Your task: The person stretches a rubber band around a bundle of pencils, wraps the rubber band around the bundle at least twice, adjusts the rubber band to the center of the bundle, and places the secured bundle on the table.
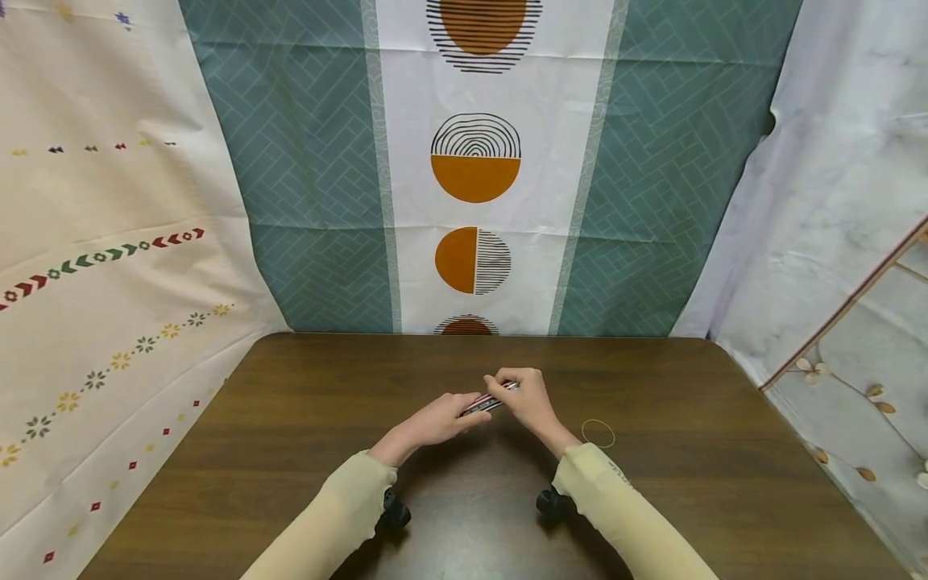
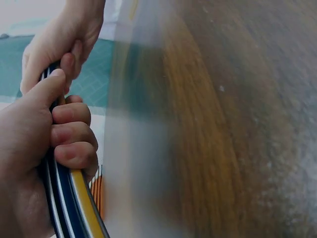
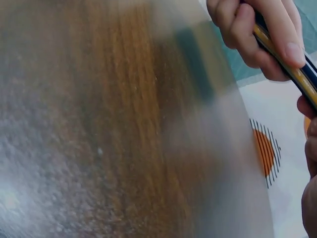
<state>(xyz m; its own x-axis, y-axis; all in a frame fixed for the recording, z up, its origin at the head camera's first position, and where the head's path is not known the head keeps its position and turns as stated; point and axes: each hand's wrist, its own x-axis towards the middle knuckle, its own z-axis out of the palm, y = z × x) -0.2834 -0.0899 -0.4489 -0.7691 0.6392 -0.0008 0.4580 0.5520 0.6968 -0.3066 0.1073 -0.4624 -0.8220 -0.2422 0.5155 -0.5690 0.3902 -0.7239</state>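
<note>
1. yellow and dark-blue striped pencils (image 1: 490, 401) sit bundled between both hands, above the bench (image 1: 312, 379).
2. their long axis slants from the left hand (image 1: 435, 420) up and away to the right hand (image 1: 532, 403).
3. left fingers curl round the nearer part; right fingers grip the farther end.
4. a rubber band (image 1: 612, 439) lies beside the right sleeve (image 1: 594, 479), nearer the right hand than the left.

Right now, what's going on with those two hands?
Somebody is holding a bundle of thin striped sticks, perhaps pencils, over a brown table. The left hand has its fingers curled round it, and the right hand grips it farther along. A thin yellow loop lies on the table, beside the right forearm, untouched.
</note>
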